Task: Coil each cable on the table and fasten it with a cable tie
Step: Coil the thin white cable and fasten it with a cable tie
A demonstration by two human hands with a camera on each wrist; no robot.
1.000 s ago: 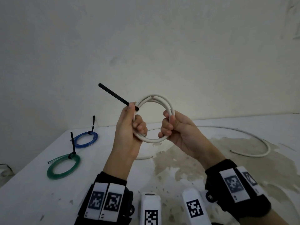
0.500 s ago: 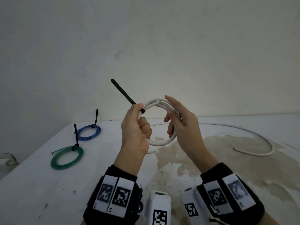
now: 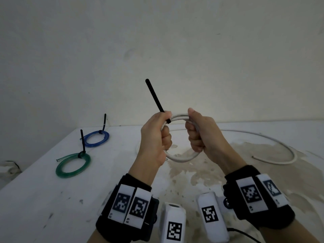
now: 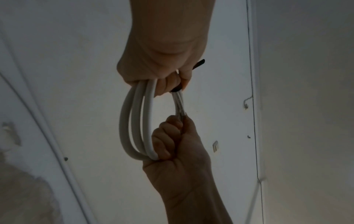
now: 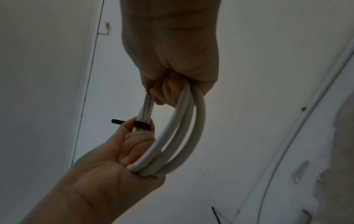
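Note:
I hold a white cable coil [image 3: 182,157] up above the table [image 3: 43,199] with both hands. My left hand [image 3: 156,137] grips the coil's left side and pins a black cable tie [image 3: 155,98] against it; the tie's tail sticks up and to the left. My right hand [image 3: 201,132] grips the coil's right side, fingers curled round the loops. The wrist views show several loops [image 4: 134,125] and the tie's band [image 5: 140,125] across the strands under my left thumb. The cable's free end [image 3: 273,149] trails in an arc on the table at the right.
A blue coil [image 3: 96,139] and a green coil [image 3: 73,165], each with an upright black tie, lie at the table's left. A brownish stain [image 3: 201,172] covers the table's middle and right. A pale wall [image 3: 157,50] stands behind. Two white marker blocks [image 3: 173,223] sit near my wrists.
My right hand let go of the coil's lower right, opened briefly, then closed its fingers round the upper right side. The tie's tail has tilted more upright.

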